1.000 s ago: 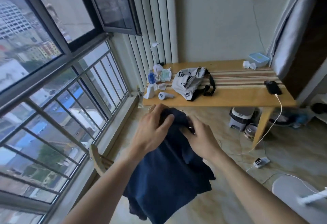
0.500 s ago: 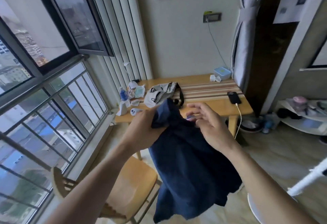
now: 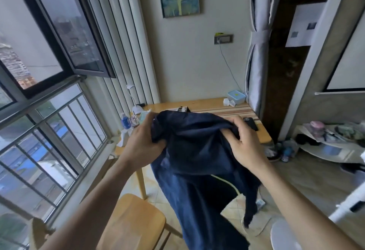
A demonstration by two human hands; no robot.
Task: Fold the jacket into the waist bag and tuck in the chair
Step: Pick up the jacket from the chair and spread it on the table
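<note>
A: Looking through the head view, where does the jacket [image 3: 197,151] sit?

B: Up in the air, in front of the person and over the near edge of the table [image 3: 233,109]. The left hand [image 3: 142,147] is closed on a bunch of cloth at one top corner, the right hand [image 3: 245,147] on the other, fingers curled into the fabric.

A: And its long axis?

B: Straight down. The top edge runs across between the two grips; the rest hangs toward the floor beside the chair [image 3: 132,224].

A: The waist bag?

B: Beyond the jacket, on the table. Only a pale sliver with a dark strap [image 3: 182,109] shows above the cloth, so I judge both hands about equally near it, and its opening cannot be seen.

A: Anything else hard to read?

B: The jacket's hem runs out of frame at the bottom, sleeves and collar are lost in the folds, and the chair's back is cut off and blurred.
</note>
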